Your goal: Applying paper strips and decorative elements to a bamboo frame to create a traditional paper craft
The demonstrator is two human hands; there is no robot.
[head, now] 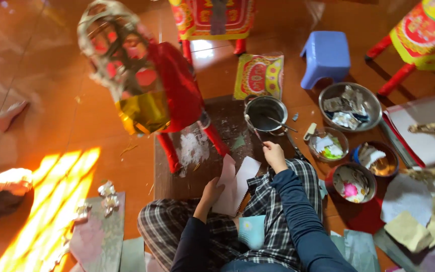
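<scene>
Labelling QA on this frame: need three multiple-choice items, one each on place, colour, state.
1. Where is the small plastic stool?
A. beyond the wide metal bowl of foil scraps
B. on the person's lap
C. under the red paper horse figure

2. What colour is that stool?
A. green
B. blue-lilac
C. black

3. What is the left hand doing?
A. hanging free
B. gripping scissors
C. holding a pale pink paper sheet

Key: 1 A, the stool stands farther up the floor than the bowl; 2 B, its seat is blue-lilac; 3 C, its fingers rest on the sheet's edge.
</scene>
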